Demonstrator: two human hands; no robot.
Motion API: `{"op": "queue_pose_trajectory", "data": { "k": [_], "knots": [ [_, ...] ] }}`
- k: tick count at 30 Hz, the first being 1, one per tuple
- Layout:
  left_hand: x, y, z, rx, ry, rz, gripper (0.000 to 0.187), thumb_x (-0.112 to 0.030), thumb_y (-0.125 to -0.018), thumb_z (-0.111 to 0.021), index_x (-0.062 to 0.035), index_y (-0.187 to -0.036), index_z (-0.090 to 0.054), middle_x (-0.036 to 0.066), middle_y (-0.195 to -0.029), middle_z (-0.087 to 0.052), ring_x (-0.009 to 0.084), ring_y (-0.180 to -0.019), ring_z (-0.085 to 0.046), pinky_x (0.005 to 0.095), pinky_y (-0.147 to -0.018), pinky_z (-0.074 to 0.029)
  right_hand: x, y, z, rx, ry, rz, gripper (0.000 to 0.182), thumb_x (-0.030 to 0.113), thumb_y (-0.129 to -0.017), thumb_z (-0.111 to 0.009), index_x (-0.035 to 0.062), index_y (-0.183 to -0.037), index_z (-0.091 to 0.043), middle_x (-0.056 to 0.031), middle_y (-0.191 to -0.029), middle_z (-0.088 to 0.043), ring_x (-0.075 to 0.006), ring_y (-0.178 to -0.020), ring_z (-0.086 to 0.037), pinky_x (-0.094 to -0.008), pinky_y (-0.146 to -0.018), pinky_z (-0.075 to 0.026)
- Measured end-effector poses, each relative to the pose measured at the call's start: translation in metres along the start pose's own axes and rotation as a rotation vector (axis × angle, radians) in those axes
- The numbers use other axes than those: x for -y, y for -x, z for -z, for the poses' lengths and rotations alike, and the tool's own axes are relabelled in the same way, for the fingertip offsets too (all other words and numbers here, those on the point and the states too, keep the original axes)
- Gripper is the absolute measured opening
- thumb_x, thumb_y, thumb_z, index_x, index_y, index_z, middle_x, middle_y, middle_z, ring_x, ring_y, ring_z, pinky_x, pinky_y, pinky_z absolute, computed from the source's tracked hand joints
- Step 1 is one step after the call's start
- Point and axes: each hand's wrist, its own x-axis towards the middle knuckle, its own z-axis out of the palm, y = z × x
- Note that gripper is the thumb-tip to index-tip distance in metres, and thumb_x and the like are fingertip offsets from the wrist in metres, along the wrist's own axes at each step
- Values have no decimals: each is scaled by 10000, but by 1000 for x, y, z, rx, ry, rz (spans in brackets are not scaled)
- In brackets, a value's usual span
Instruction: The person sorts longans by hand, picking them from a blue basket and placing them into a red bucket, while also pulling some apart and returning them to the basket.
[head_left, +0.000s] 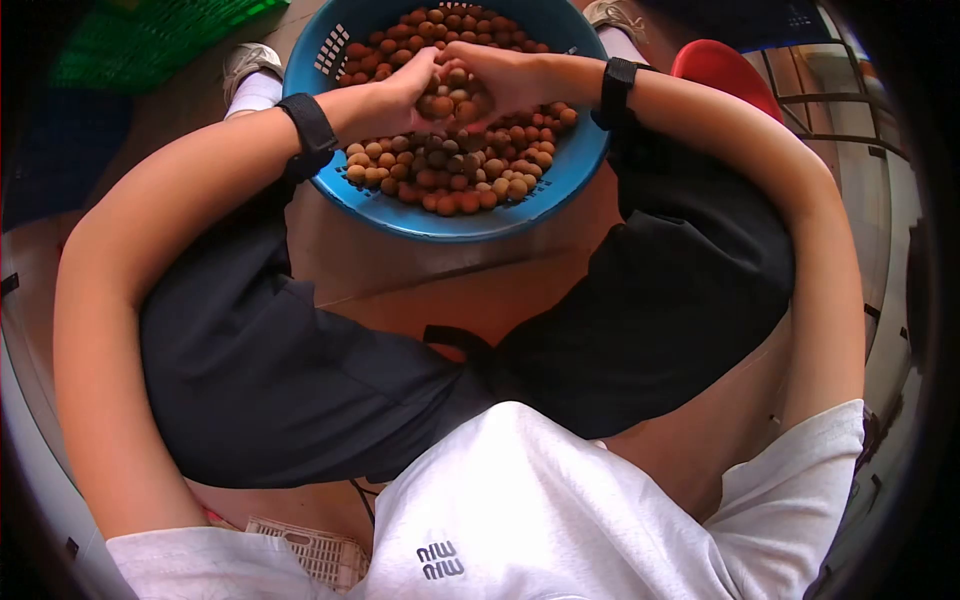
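A blue plastic basket (450, 228) with slotted sides holds many small round brown fruits that look like longans (430, 180). My left hand (408, 92) and my right hand (508, 82) meet over the middle of the basket, thumbs nearly touching at the top. Together they form a cup, with several longans (452, 100) between the palms. The fingertips are mostly hidden beneath the fruit. Paler tan longans lie toward the front, and redder ones fill the back and the front edge. Black bands circle both wrists.
The basket stands on the floor between my bent legs in dark trousers (280, 380). A green crate (160, 45) is at the upper left, and a red round object (725, 75) at the upper right beside a metal frame (840, 98). A pale crate (310, 548) sits near my left hip.
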Motion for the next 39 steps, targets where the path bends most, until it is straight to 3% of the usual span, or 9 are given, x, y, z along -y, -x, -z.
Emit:
{"op": "queue_pose_trajectory", "data": {
  "k": [4,8,13,15,18,29,33,38,39],
  "knots": [
    [-11,-8,4,-70,-32,-112,355,-459,-878,-333,-154,-1006,-460,43,-1081,-484,160,-927,-524,312,-756,-450,1,-2,14,-107,71,67,768,128,-604,-779,31,-1199,-303,-160,-1092,-486,-264,-1022,-510,-326,-855,-463],
    [-17,-5,7,-75,-124,-181,315,-426,-872,-382,-155,-1007,-468,11,-1030,-480,137,-921,-502,297,-742,-444,4,4,17,-102,-86,142,442,306,-799,-552,106,-1164,-405,-56,-1082,-484,-155,-913,-502,-257,-715,-437],
    [-24,-5,13,-15,-142,-208,256,-356,-880,-403,-128,-968,-479,-1,-978,-476,116,-901,-489,299,-743,-450,15,7,10,-136,170,180,551,145,-762,-643,54,-1219,-350,-166,-1129,-450,-270,-1030,-492,-350,-816,-470],
    [-29,-2,14,-7,-137,-177,239,-330,-884,-404,-114,-949,-482,-4,-943,-493,114,-849,-510,291,-719,-465,20,5,7,-158,-245,-6,477,178,-802,-603,63,-1204,-371,-151,-1079,-464,-243,-982,-506,-322,-764,-478],
    [-36,-15,31,244,-178,-178,212,-307,-883,-402,-113,-911,-484,5,-807,-522,117,-726,-538,268,-660,-487,34,19,0,-154,-154,-5,432,220,-831,-565,77,-1193,-376,-119,-1020,-474,-193,-908,-513,-285,-715,-467],
    [-52,2,24,293,-482,89,270,-327,-895,-367,-81,-830,-458,14,-705,-497,95,-611,-493,195,-529,-441,49,33,6,-7,88,-78,343,197,-815,-584,70,-1115,-477,0,-801,-503,-51,-669,-478,-154,-485,-360],
    [-50,-15,37,586,-423,348,328,-404,-893,-355,-101,-807,-445,-21,-657,-447,44,-487,-409,150,-386,-304,42,31,18,145,144,-24,347,275,-823,-552,97,-1117,-505,-110,-1020,-506,-172,-847,-522,-266,-575,-455],
    [-41,-11,31,488,-631,362,289,-369,-874,-404,-97,-787,-442,-44,-615,-393,36,-440,-335,143,-360,-253,67,47,27,99,342,-78,353,283,-820,-550,94,-1113,-499,-107,-1086,-503,-220,-960,-517,-331,-687,-525],
    [-40,-8,28,482,-654,364,274,-355,-870,-411,-98,-782,-443,-47,-613,-390,38,-440,-334,143,-360,-254,64,51,34,24,299,-33,254,161,-819,-551,59,-1047,-512,5,-853,-536,-65,-720,-507,-183,-557,-449]
  ]
}}
